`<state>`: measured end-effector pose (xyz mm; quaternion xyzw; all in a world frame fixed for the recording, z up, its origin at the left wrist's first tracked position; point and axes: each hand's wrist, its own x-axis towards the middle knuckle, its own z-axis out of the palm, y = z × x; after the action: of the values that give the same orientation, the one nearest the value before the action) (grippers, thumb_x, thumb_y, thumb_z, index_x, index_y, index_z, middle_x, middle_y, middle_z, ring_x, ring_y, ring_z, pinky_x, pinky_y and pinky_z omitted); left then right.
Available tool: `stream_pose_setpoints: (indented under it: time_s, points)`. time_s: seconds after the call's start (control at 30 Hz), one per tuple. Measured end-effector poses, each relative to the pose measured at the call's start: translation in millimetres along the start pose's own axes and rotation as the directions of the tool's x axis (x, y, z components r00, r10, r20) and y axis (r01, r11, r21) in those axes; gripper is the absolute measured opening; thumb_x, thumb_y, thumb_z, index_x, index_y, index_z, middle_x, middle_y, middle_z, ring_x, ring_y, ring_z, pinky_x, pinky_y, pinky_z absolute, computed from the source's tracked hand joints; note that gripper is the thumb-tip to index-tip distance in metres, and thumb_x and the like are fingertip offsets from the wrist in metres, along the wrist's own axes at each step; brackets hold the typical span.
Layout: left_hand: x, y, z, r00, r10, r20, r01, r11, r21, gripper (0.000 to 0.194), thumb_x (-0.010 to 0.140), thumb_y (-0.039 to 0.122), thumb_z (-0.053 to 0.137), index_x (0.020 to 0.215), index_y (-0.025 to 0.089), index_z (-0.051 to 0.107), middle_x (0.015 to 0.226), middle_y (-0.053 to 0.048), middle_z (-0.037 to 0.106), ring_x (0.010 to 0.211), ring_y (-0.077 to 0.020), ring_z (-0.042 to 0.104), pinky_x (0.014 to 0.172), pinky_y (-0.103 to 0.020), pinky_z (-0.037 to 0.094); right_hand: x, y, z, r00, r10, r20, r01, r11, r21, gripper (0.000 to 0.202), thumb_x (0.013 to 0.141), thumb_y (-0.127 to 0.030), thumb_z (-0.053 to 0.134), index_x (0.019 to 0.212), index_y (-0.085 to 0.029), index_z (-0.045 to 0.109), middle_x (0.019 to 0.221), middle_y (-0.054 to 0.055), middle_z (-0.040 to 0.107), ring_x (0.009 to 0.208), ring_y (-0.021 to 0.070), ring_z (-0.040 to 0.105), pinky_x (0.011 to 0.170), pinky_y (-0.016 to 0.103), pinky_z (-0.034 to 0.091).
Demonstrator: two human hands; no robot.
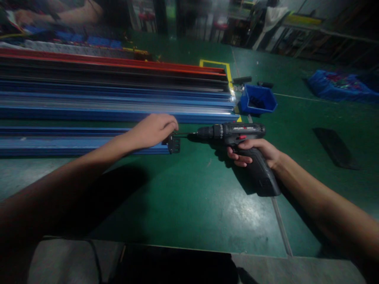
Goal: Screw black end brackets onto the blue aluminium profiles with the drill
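Your two hands at the end of a blue rail (74, 146), which lies lengthwise on the green surface (189, 209). Your right hand (262, 152) is wrapped around the handle of a black drill (244, 130); its bit (185, 134) points left, toward the black cap (174, 145) at the rail's end. Whether bit and cap touch, you cannot tell from this view. Your left hand (152, 130) arches over the same end, fingers bent and fingertips just above the cap; what they grip, if anything, is hidden. Beyond the rail, and parallel to it, lie further blue rails (118, 114), then dark rails (118, 77) and a red rail (118, 61). A blue bin (259, 96) containing dark pieces stands just past their right ends; a dark slab (334, 148) lies right of your drill. Upper left, blurred: another person's arm (77, 15).
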<state>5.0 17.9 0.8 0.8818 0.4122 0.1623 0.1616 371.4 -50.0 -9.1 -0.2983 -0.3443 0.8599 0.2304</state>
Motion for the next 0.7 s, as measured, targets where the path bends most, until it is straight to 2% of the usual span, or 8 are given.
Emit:
stream_pose_setpoints:
  time_s: [0.7]
  points:
    - [0.0,-3.1,1.4,1.0,0.013,-0.005,-0.013,1.0,0.01,0.042,0.1,0.037,0.039,0.097,0.016,0.075,0.1,-0.009,0.077,0.094,-0.024,0.07,0.088,-0.035,0.05,0.7,-0.6,3.1,1.0,-0.005,0.007,0.005,1.0,0.001,0.022,0.089,-0.018,0.068,0.102,0.0,0.072,0.083,0.009,0.067,0.052,0.0054,0.051,0.06,0.022,0.056]
